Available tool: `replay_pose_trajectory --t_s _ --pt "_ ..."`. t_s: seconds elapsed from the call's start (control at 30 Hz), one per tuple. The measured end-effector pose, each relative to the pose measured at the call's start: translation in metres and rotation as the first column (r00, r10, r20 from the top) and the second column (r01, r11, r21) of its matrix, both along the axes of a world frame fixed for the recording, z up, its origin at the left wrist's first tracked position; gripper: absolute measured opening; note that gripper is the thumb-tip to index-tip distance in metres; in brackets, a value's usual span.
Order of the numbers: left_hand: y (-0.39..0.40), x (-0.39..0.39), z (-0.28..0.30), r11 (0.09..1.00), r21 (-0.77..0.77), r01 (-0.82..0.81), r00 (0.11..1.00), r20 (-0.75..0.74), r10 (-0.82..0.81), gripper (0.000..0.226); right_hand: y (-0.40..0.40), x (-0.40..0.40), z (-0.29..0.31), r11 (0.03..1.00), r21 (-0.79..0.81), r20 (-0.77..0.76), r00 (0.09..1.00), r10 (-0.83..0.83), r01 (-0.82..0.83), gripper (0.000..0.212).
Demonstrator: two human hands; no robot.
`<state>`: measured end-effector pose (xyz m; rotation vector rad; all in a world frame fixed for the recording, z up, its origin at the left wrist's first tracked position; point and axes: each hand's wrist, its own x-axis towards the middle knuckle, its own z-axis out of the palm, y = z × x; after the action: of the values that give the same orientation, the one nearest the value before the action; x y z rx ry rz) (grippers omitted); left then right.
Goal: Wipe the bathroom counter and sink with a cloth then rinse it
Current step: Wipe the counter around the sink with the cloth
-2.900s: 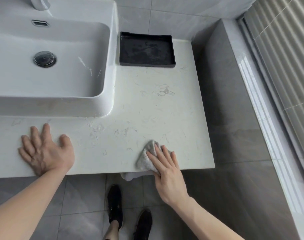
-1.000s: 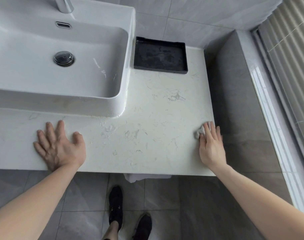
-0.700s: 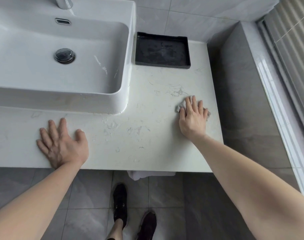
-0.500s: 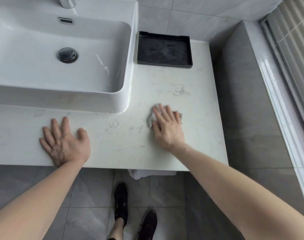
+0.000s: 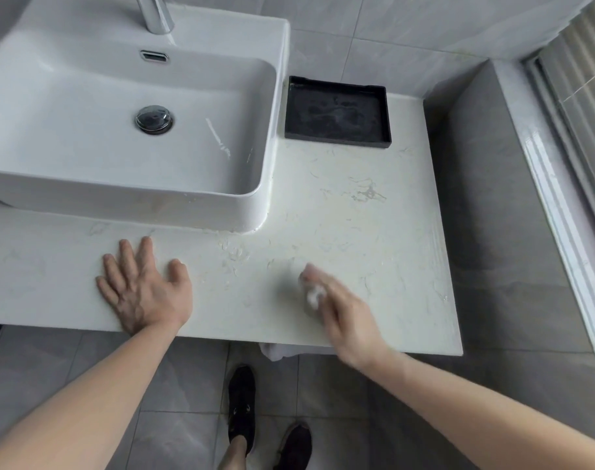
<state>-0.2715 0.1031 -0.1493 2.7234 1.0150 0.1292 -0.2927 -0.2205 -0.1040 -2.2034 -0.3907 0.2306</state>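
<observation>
Head view is showing the right hand (image 5: 343, 317), blurred, pressing a small crumpled grey cloth (image 5: 312, 296) near the white marble tabletop's (image 5: 374, 239) front edge; whether its fingers are curling is unclear. The left hand (image 5: 143, 290) is resting flat, fingers spread. Counter wiping is underway; next likely comes the white rectangular ceramic sink (image 5: 85, 157).

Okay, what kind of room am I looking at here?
Most likely a bathroom: a white basin sink with a tap sits on a pale counter, tiled walls behind, and a hand is wiping with a cloth.
</observation>
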Motion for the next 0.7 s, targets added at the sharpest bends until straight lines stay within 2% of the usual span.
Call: replay_pose_trajectory --t_s 0.1,0.17,0.23,0.27,0.33,0.43,0.57,0.7 --pt "0.000 0.000 0.000 1.000 0.002 0.006 1.000 0.001 -0.006 0.066 0.006 0.070 0.014 0.965 -0.010 0.110 0.959 -0.261 0.263 0.028" --pt "0.000 -0.001 -0.001 1.000 0.004 0.010 1.000 0.005 -0.010 0.066 0.015 0.115 0.016 0.951 -0.025 0.194 0.934 -0.299 0.310 0.023" --pt "0.000 -0.001 -0.001 1.000 0.008 0.008 1.000 0.008 -0.008 0.066 0.028 0.153 0.008 0.945 -0.083 0.169 0.939 -0.298 0.315 0.024" --pt "0.000 -0.001 -0.001 1.000 0.008 0.009 1.000 0.009 -0.009 0.066 0.035 0.165 0.001 0.945 -0.133 0.127 0.950 -0.284 0.300 0.023" --pt "0.000 -0.001 -0.001 1.000 0.007 0.010 1.000 0.012 -0.010 0.065 0.052 0.174 -0.014 0.928 -0.279 0.068 0.969 -0.236 0.245 0.036" --pt "0.000 -0.001 0.000 1.000 0.010 0.010 1.000 0.010 -0.010 0.065 0.082 0.152 -0.033 0.887 -0.426 0.143 0.981 -0.131 0.181 0.044" --pt "0.000 0.000 0.000 1.000 0.008 0.006 1.000 0.001 -0.006 0.065 0.100 0.090 -0.047 0.906 -0.419 0.170 0.985 0.013 0.061 0.051" --pt "0.001 -0.001 0.001 1.000 0.005 0.014 1.000 -0.005 -0.014 0.065 0.079 0.017 -0.034 0.882 -0.431 0.138 0.951 0.276 -0.193 0.051"
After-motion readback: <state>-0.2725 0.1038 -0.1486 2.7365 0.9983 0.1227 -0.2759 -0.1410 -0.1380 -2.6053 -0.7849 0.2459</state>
